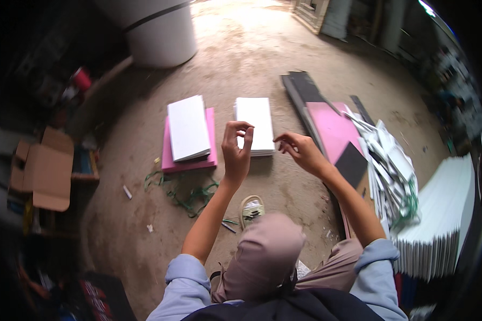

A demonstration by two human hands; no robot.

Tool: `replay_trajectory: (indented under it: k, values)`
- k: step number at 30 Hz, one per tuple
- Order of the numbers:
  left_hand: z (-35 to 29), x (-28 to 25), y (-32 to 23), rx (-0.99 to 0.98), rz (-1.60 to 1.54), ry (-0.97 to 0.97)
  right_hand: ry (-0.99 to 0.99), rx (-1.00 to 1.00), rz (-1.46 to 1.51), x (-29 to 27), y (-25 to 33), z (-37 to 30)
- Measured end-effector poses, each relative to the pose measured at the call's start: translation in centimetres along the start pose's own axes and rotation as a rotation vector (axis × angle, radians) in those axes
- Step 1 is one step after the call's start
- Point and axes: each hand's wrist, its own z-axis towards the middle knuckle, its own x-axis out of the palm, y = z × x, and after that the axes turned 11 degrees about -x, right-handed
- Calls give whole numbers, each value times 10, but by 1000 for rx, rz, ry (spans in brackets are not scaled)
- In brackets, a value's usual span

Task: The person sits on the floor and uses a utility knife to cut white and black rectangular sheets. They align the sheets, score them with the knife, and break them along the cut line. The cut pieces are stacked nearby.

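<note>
And here are the hands, both up over the middle stack, a neat oblong pile of smooth white sheets flat on the rough, dusty floor; the left hand shows in front of its left edge, fingers curled round toward the thumb in a narrow hook, though from this angle I can't tell whether the tips meet; the right hand comes in at the right edge, fingers loosely bent and a little spread, tips just beside the sheets; over to the left, another white stack sits slightly askew on a flat pink board; nearer, thin green cord lies in loose tangles; out right, a smooth pink sheet lies beside long dark strips, then a jumbled heap of white scraps, then a broad, curving row of thin white sheets, edges ribbed like pleats; far left, a brown cardboard box, flaps splayed!
</note>
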Motion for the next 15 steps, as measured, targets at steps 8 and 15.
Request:
replay_trajectory:
  k: [8,15]
  values:
    - [-55,178,-10,-39,41,790,-218,820,-93,-166,-46,-267]
    - [-167,273,55,69,170,1211,-757,1166,63,-143,-103,-458]
